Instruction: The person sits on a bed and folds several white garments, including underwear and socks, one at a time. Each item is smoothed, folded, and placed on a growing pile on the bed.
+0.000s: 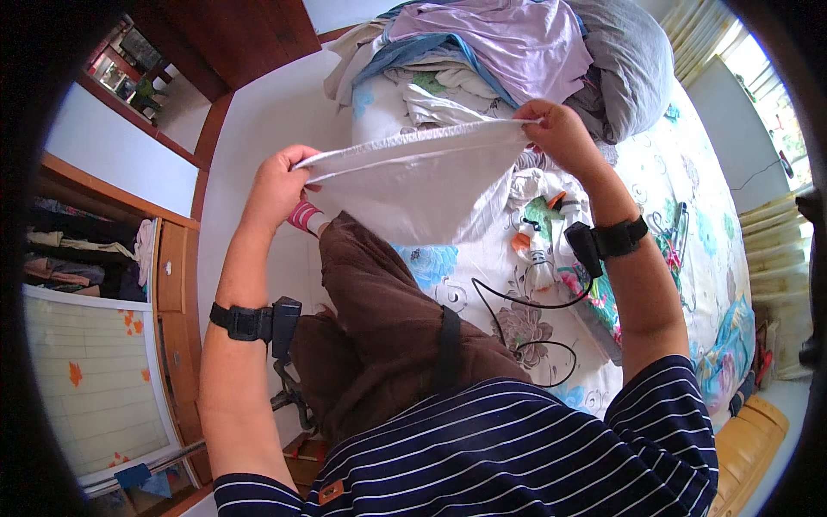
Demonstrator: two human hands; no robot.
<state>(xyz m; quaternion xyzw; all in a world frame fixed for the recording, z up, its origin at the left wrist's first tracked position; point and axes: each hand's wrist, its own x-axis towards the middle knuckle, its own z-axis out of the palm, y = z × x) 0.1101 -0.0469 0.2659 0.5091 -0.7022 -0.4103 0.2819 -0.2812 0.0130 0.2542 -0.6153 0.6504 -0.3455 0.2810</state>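
A white cloth garment (420, 194) with a gathered, elastic-looking edge hangs stretched between my two hands, above my lap and the bed's near side. My left hand (281, 184) pinches one end of that edge between thumb and fingers. The other end is gripped by my right hand (555, 132), higher up and over the bed. Behind the cloth lies another white cloth (439, 106) on the bed. Small white, green and orange fabric pieces (536, 226) lie just below my right hand. The garment's lower part falls loosely and covers some of the bedsheet.
The floral-sheeted bed (704, 168) carries a lilac cloth (491, 39), a grey bundle (636, 71) and clothes hangers (678, 232). A black cable (530, 304) loops beside my right forearm. An open wardrobe shelf (77, 258) with folded clothes stands at the left, beside wooden drawers (174, 268).
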